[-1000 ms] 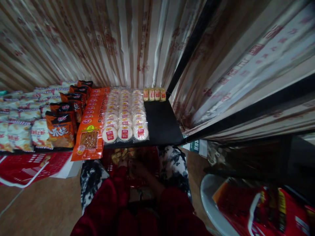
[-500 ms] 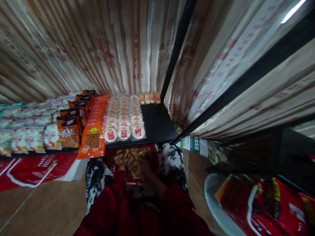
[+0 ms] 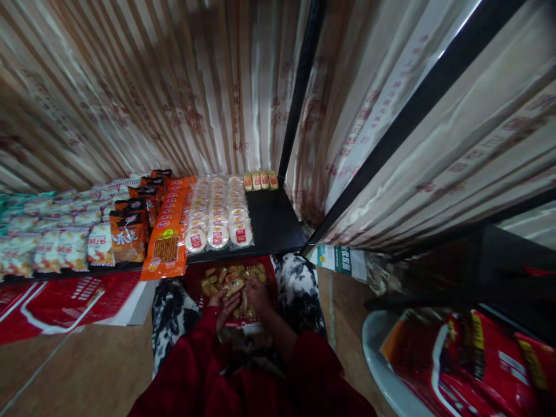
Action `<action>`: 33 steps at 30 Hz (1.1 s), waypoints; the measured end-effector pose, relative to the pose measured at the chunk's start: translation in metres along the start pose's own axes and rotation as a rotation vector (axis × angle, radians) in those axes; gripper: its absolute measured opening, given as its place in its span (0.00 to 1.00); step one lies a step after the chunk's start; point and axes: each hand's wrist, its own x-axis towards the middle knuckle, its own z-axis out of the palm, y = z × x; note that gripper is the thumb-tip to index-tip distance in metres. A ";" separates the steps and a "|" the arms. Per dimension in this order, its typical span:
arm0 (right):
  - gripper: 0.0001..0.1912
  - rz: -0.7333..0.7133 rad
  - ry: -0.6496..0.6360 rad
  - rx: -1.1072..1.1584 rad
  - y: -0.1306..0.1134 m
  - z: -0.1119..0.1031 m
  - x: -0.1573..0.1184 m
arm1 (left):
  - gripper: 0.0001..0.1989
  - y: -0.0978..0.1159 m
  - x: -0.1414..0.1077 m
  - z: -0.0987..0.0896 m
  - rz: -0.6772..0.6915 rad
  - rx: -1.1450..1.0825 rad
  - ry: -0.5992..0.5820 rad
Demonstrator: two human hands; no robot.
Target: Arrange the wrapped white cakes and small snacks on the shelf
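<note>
Between my knees is a red basket (image 3: 271,278) with many small gold-wrapped snack packets (image 3: 211,279) in it. My left hand (image 3: 223,304) is at the basket's left side, palm partly up, its fingers closed round one gold snack packet (image 3: 234,286). My right hand (image 3: 258,296) reaches in from the right, fingers bent down among the packets; whether one is pinched in them is hidden. On the black shelf (image 3: 271,217) ahead, several matching gold packets (image 3: 260,180) stand in a row at the back edge.
Left of the shelf's bare part are three rows of round white crackers (image 3: 218,236), an orange snack strip (image 3: 167,249), orange bags (image 3: 128,237) and white bags (image 3: 73,249). A black post (image 3: 299,92) rises at the corner. A pale tub (image 3: 377,341) holds red packages at right.
My left hand has lifted slightly and turned palm up with a gold packet in it. My right hand has shifted a little within the basket. The view has tilted slightly.
</note>
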 end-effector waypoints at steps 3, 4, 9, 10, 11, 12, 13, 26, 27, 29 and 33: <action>0.18 0.035 0.007 0.051 -0.003 -0.001 -0.001 | 0.14 0.002 -0.009 0.003 -0.002 -0.014 -0.028; 0.17 0.044 0.006 0.067 -0.004 -0.001 -0.002 | 0.14 0.003 -0.012 0.004 0.001 -0.019 -0.031; 0.16 0.124 -0.001 0.183 -0.008 -0.004 -0.001 | 0.13 0.007 -0.025 0.008 0.005 -0.049 -0.045; 0.15 0.152 0.000 0.223 -0.009 -0.004 -0.001 | 0.13 0.007 -0.027 0.009 0.008 -0.049 -0.041; 0.15 0.178 0.002 0.263 -0.010 -0.005 -0.001 | 0.12 0.008 -0.028 0.010 0.015 -0.047 -0.037; 0.15 0.200 0.002 0.299 -0.011 -0.006 -0.001 | 0.12 0.008 -0.029 0.011 0.025 -0.045 -0.036; 0.15 0.217 0.000 0.324 -0.012 -0.008 -0.002 | 0.11 0.009 -0.030 0.012 0.034 -0.045 -0.037; 0.18 0.092 0.038 0.318 -0.027 -0.029 -0.009 | 0.29 0.007 -0.028 0.017 0.267 0.071 -0.154; 0.19 0.083 0.043 0.313 -0.028 -0.031 -0.010 | 0.29 0.007 -0.029 0.017 0.264 0.087 -0.163; 0.20 0.062 0.039 0.293 -0.031 -0.034 -0.011 | 0.26 0.008 -0.031 0.017 0.256 0.123 -0.183; 0.20 0.003 0.016 0.256 -0.035 -0.040 -0.013 | 0.19 0.009 -0.035 0.020 0.265 0.158 -0.244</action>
